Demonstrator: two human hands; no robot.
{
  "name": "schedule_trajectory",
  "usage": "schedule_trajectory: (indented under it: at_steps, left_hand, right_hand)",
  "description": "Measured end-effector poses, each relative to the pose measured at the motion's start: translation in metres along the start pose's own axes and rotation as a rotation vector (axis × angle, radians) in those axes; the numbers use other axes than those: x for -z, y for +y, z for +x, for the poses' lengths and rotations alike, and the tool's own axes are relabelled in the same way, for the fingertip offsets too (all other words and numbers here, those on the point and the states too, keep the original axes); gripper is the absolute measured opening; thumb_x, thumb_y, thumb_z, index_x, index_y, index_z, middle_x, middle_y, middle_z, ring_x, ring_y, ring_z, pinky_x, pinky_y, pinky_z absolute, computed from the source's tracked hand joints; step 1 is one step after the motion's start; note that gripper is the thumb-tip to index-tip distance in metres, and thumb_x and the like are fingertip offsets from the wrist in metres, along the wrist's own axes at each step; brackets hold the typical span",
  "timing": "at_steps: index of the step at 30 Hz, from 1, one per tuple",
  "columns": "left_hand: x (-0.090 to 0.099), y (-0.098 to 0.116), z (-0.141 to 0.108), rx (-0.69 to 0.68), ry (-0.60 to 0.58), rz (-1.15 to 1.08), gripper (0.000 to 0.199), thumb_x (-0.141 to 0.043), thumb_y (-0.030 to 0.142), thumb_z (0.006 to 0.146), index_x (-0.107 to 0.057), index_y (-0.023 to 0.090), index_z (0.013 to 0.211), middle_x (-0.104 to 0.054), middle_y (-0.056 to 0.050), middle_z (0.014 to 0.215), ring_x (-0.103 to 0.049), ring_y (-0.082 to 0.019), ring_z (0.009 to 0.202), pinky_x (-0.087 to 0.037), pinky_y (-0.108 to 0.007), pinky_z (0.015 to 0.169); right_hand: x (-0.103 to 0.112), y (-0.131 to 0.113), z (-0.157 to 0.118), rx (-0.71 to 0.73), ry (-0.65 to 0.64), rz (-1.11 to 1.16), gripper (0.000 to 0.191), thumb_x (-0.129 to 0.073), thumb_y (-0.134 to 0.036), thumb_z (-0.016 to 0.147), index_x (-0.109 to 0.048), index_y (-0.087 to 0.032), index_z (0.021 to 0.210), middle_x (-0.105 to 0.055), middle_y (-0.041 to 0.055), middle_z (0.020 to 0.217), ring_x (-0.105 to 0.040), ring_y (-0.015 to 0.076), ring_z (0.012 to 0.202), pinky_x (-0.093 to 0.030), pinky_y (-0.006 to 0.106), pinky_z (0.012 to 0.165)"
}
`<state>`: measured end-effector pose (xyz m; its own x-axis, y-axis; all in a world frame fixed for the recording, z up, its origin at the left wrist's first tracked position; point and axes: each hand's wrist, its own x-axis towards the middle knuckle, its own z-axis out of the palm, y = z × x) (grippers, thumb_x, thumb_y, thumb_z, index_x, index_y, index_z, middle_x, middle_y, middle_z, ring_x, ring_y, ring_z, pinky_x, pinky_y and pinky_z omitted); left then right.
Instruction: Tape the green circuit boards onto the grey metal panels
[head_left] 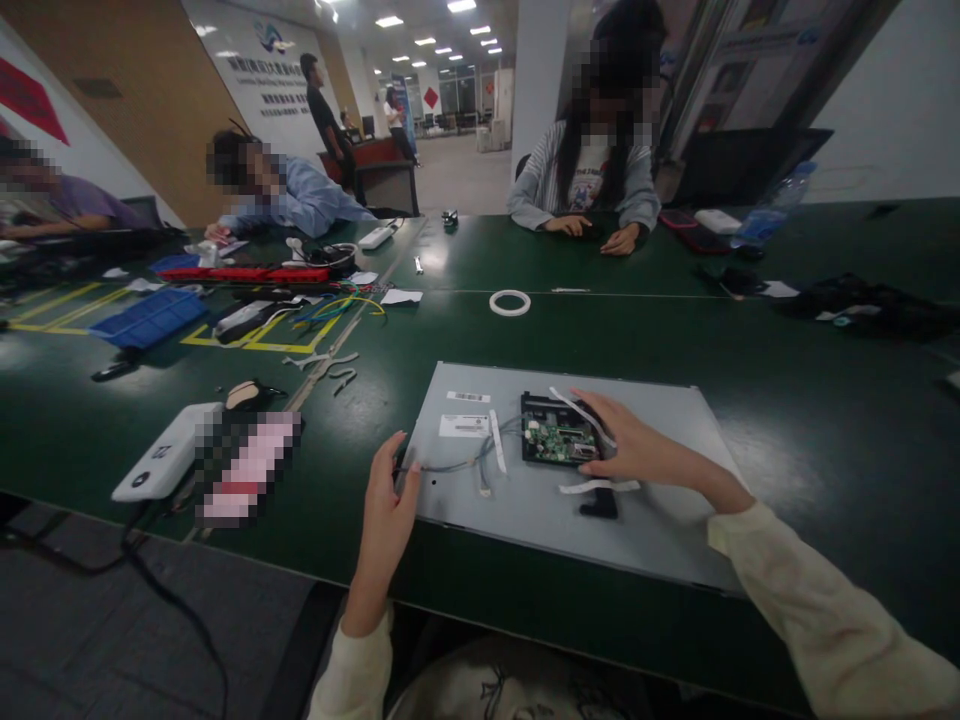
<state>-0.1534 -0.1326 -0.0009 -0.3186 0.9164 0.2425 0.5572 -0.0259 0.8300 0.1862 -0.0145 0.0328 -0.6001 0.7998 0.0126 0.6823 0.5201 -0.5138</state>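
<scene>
A grey metal panel (660,520) lies flat on the green table. On its middle rests a black frame holding a green circuit board (559,440), with thin grey cables (450,467) running from it to the left. White tape strips (498,442) are on the panel around the board and cables. My left hand (390,500) is at the panel's left edge, its thumb and fingers apart around the cable end. With thumb and fingers spread, my right hand (626,440) touches the right side of the black frame; a tape strip passes by its fingers.
A roll of white tape (510,303) lies beyond the panel. On the left are a white power bank (169,452), a pink blurred item (251,468) and a blue tray (150,318). People sit across the table.
</scene>
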Motion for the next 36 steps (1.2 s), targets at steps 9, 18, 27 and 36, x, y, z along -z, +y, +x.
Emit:
schedule_trajectory:
  at_steps: [9,18,27,36]
  left_hand:
    - [0.0,0.003,0.0,-0.035,0.071,0.038,0.039,-0.045,0.034,0.092,-0.042,0.021,0.128,-0.044,-0.011,0.133,-0.042,-0.024,0.126,-0.039,-0.042,0.104]
    - [-0.012,0.046,-0.016,-0.372,-0.427,0.299,0.03,-0.04,0.024,0.092,-0.053,0.021,0.119,-0.06,-0.008,0.117,-0.057,-0.021,0.108,-0.047,-0.037,0.095]
    - [-0.046,0.096,-0.002,-0.502,-0.708,0.36,0.048,-0.043,0.035,0.092,-0.035,0.015,0.135,-0.055,-0.016,0.127,-0.055,-0.029,0.114,-0.046,-0.046,0.095]
    - [-0.084,0.095,0.011,-0.573,-0.666,0.376,0.051,-0.042,0.039,0.092,-0.035,0.012,0.135,-0.05,-0.018,0.132,-0.048,-0.03,0.121,-0.042,-0.049,0.098]
  right_hand:
    - [-0.005,0.013,-0.016,-0.018,0.079,-0.026,0.096,-0.063,-0.056,0.072,-0.014,-0.02,0.146,-0.029,0.0132,0.145,-0.032,0.0294,0.131,-0.03,0.046,0.108]
    - [-0.017,0.009,-0.017,-0.132,0.22,-0.162,0.09,-0.053,-0.062,0.077,-0.017,-0.016,0.146,-0.036,0.0175,0.137,-0.037,0.0328,0.125,-0.034,0.049,0.102]
    - [-0.022,-0.006,-0.026,-0.208,0.309,-0.233,0.069,-0.032,-0.056,0.091,-0.025,-0.013,0.144,-0.053,0.0168,0.123,-0.051,0.0298,0.111,-0.043,0.044,0.092]
    - [-0.01,-0.024,-0.032,-0.319,0.275,-0.445,0.044,-0.029,-0.03,0.094,-0.042,-0.017,0.134,-0.066,0.0073,0.079,-0.062,0.0224,0.067,-0.042,0.03,0.055]
